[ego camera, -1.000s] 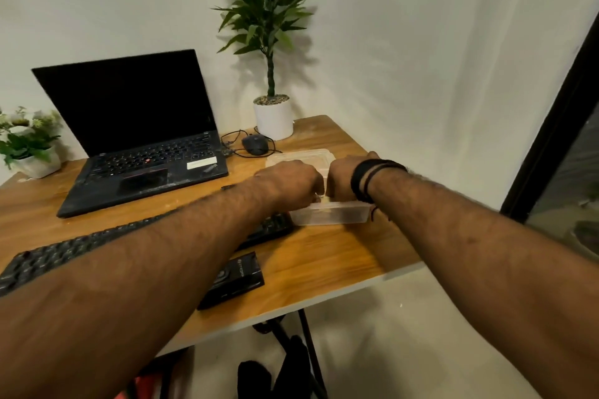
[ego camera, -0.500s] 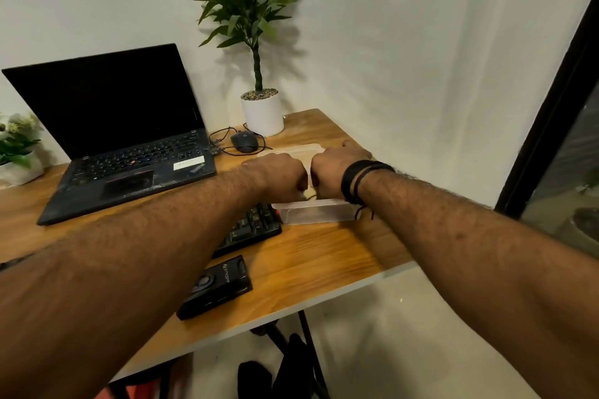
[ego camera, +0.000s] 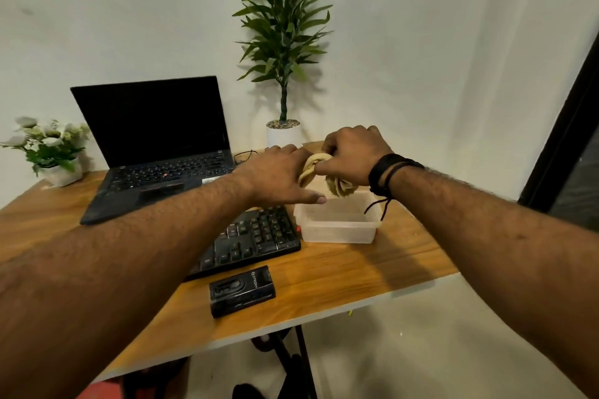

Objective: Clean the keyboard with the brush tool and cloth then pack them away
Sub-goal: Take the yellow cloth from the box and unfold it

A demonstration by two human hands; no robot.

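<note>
My right hand point(ego camera: 353, 155) grips a bunched tan cloth point(ego camera: 337, 188) in the air just above an open clear plastic box point(ego camera: 337, 227) on the wooden desk. A twisted end of the cloth runs under my left hand point(ego camera: 275, 175), which holds it; that hand's thumb stretches out over the box's near left corner and its fingertips are hidden. The black keyboard point(ego camera: 256, 236) lies left of the box, touching it, and my left forearm covers most of it. A small black case point(ego camera: 241, 290) sits in front of the keyboard. No brush is visible.
An open black laptop point(ego camera: 155, 139) stands at the back left of the desk point(ego camera: 356, 272). A tall plant in a white pot point(ego camera: 282, 134) is behind my hands, and a small flower pot point(ego camera: 61, 173) is at the far left. The desk's right edge lies just past the box.
Both hands have risen out of the box, bringing the tan cloth up with them. The camera view has tilted and shifted right.
</note>
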